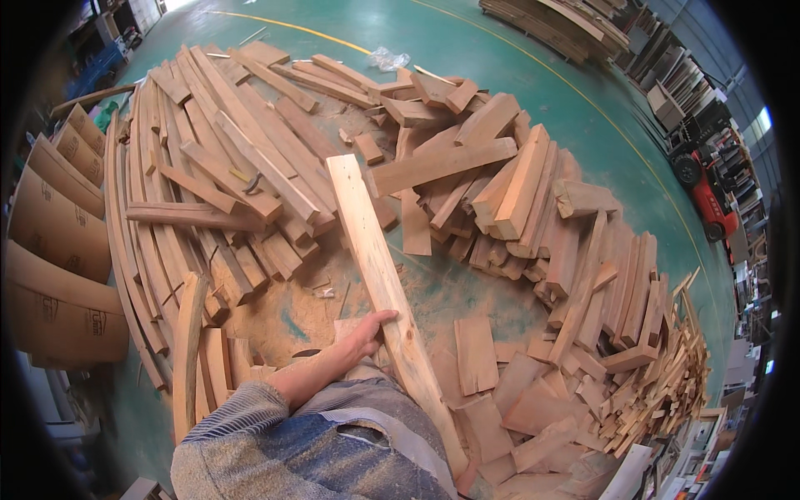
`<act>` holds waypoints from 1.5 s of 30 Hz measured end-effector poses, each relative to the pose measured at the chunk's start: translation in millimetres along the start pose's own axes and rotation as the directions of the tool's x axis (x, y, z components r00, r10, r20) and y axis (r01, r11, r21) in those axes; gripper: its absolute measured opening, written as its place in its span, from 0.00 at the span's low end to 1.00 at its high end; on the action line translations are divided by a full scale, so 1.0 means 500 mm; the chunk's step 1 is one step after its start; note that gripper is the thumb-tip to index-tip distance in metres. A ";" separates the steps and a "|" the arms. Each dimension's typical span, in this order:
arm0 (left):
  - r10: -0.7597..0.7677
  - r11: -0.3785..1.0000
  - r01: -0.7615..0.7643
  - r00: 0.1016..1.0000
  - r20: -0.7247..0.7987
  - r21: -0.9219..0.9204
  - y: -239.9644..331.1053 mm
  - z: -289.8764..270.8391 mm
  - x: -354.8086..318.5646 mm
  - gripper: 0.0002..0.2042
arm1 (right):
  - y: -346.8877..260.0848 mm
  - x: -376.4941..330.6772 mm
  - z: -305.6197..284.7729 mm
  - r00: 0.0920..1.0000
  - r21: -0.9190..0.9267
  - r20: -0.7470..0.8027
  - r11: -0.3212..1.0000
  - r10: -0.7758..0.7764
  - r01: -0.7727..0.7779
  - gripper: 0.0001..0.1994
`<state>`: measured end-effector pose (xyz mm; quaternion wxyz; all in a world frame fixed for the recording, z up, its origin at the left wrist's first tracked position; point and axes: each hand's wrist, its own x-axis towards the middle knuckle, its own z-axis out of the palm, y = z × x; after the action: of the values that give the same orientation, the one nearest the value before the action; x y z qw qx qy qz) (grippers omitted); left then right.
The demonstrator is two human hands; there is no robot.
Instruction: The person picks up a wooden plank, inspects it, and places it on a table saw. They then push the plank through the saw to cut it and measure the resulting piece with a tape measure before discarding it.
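My left hand (369,332) grips the left edge of a long pale wooden plank (367,233). The plank runs from near my body at the lower middle up and away over the pile, its far end raised above the other boards. My forearm and striped grey-blue sleeve (250,417) come in from the lower left. My right hand does not show; the plank's near end disappears behind my clothing.
Heaps of reddish wood offcuts (533,217) and long curved strips (150,208) ring a sawdust patch (292,317) on the green floor. Curved cardboard-brown panels (58,250) stand at the left. A red forklift (708,192) and stacked boards (567,21) are far right.
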<state>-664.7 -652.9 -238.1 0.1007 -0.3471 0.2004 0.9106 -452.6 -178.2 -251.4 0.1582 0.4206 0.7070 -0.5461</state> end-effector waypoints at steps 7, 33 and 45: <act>0.012 0.996 0.000 0.992 -0.125 0.091 -0.025 0.028 0.009 0.21 | -0.017 0.014 0.019 1.000 -0.123 0.001 0.992 -0.026 0.026 0.28; -0.053 0.995 0.083 0.907 -0.417 0.054 0.423 -0.213 0.245 0.30 | -0.330 0.046 0.408 0.989 -0.418 0.019 0.898 -0.146 0.141 0.29; -0.036 0.996 0.063 0.942 -0.335 0.070 0.565 -0.230 0.300 0.30 | -0.281 0.039 0.509 0.965 -0.339 -0.140 0.926 -0.223 0.165 0.27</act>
<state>-798.5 -950.6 -333.5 0.1018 -0.4967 0.2420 0.8272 -632.1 -407.4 -265.1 0.1071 0.3629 0.8367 -0.3959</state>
